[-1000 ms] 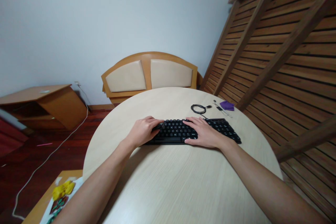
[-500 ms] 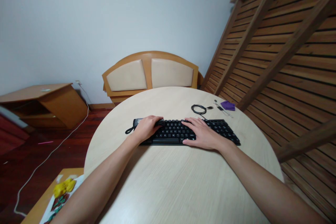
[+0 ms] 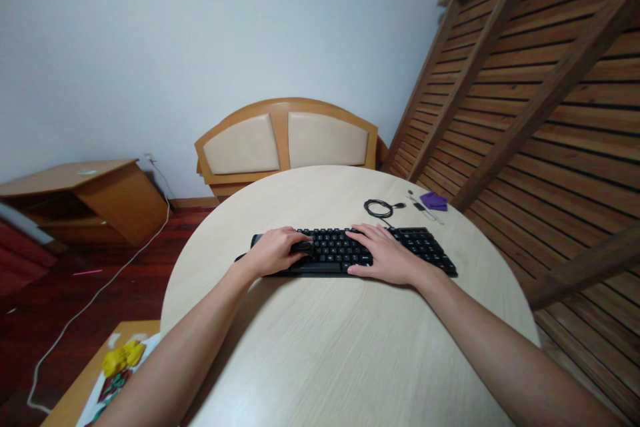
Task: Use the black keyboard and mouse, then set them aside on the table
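A black keyboard (image 3: 336, 255) lies flat on the round pale wooden table (image 3: 345, 340). Over its left part, my left hand (image 3: 275, 251) is closed on a small black object (image 3: 303, 247) pressed against the keys; most of it is hidden, so its kind is unclear. A bit of black cord (image 3: 239, 257) pokes out to the left of that hand. My right hand (image 3: 385, 255) lies spread across the keyboard's right-middle part, fingers toward the back edge, thumb by the front edge.
Behind the keyboard lies its coiled black cable (image 3: 379, 207). Farther right are a thin light-coloured cord (image 3: 423, 207) and a purple cloth (image 3: 434, 201). A wooden headboard (image 3: 283, 140) stands beyond the table, slatted wood panels (image 3: 540, 113) at right. Yellow material (image 3: 123, 358) sits lower left.
My left hand has shifted slightly left and toward me over the keys, with the black object in it. My right hand stays in place.
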A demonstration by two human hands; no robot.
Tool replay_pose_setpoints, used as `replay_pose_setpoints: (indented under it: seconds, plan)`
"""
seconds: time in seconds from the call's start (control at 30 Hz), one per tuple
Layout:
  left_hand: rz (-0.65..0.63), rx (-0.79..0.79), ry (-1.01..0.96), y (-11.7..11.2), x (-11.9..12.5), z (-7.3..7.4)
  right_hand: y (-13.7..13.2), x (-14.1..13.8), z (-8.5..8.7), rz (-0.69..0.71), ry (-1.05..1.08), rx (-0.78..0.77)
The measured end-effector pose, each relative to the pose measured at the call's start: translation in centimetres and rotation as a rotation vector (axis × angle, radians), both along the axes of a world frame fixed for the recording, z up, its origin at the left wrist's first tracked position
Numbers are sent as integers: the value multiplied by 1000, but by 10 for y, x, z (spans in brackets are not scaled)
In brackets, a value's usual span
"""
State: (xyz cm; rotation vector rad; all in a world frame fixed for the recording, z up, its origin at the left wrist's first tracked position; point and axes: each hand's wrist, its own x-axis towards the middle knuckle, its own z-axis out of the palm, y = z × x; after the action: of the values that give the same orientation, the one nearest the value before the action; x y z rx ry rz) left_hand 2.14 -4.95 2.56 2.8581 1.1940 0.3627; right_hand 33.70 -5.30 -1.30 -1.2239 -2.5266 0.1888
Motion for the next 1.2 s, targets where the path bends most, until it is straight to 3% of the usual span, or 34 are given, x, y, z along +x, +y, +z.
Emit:
replay_pose_setpoints:
  seconds: [0.2,0.37,0.6,0.8,1.2]
  plan:
    - [-85,7,74,-13,9,12,-1,-1,3,-9,-4,-8]
    - [-147,6,27,-15,5,13,-2,-1,3,-14,-7,-14]
    - [65,217,-116,9,20,-2,-2,-2,2,-22,-10,-22]
    - [89,93,-66,20,31,-14,-3,-3,4,-30,-14,-18]
    - [-16,68,6,5,20,-6,-3,-4,5,-28,12,-7]
